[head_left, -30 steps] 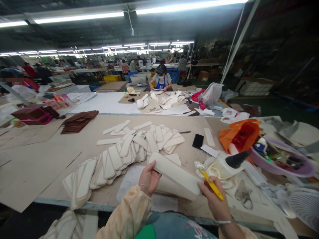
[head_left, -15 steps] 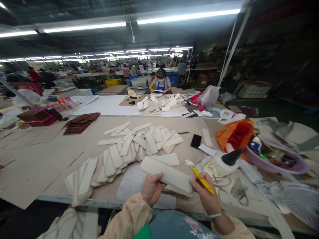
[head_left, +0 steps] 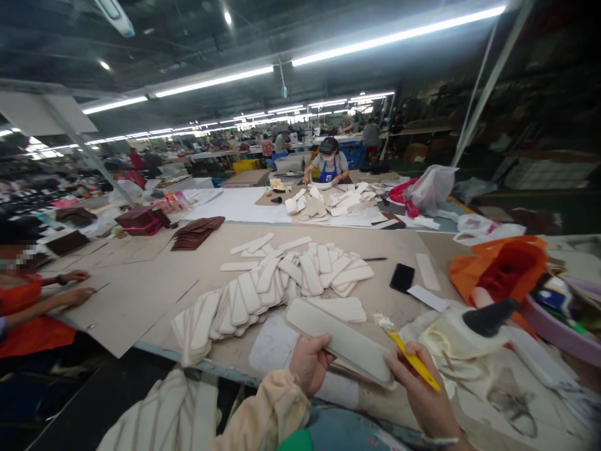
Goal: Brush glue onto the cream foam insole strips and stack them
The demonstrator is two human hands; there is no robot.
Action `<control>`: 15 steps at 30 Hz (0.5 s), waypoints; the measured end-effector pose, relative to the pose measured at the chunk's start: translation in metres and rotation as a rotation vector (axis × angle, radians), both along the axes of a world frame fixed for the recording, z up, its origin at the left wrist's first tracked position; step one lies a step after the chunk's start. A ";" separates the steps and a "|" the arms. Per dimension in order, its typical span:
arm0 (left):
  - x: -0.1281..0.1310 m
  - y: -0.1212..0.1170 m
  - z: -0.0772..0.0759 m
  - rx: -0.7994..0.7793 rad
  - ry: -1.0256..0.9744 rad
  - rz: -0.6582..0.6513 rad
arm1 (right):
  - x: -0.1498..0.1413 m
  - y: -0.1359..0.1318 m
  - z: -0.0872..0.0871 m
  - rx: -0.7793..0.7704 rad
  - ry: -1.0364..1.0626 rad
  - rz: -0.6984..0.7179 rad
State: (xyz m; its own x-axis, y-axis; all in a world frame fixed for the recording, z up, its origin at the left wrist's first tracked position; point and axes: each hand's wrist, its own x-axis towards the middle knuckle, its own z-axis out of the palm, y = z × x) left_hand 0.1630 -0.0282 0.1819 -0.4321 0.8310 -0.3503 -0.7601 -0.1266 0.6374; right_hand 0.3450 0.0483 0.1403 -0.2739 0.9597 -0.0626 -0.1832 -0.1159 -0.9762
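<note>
My left hand [head_left: 312,364] pinches the near edge of a long, off-white, round-cornered flat strip [head_left: 339,340]. My right hand [head_left: 421,383] grips a yellow-handled, pale-bristled brush [head_left: 414,359], its bristles tipped far, seemingly to leave the fingertips free at the strip's right end. The strip slants from far left to near right, between my hands. Far left of it fans a heap of similar off-white pieces [head_left: 238,302]; right sits a whitish plastic container with a black cone [head_left: 469,332].

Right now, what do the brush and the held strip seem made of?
Brush handle: probably plastic, smooth-looking, judging by its even bright yellow; the bristles look whitish, fibre unclear.
Strip: possibly card or leather-like sheet, smooth and pale; it holds flat without sagging.
</note>
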 end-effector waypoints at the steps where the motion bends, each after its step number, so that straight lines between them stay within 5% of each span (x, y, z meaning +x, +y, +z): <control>1: 0.000 0.000 0.000 0.010 0.004 0.008 | 0.000 0.000 -0.001 0.002 -0.006 0.000; 15: -0.039 -0.015 -0.008 0.059 -0.003 0.098 | -0.039 0.006 -0.017 0.004 -0.090 0.085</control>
State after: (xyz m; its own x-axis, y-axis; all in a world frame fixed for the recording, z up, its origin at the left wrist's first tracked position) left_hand 0.1241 -0.0432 0.1743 -0.5113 0.8039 -0.3037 -0.7440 -0.2373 0.6246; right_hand 0.3059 0.0543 0.1231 -0.3481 0.9334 -0.0866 -0.0848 -0.1233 -0.9887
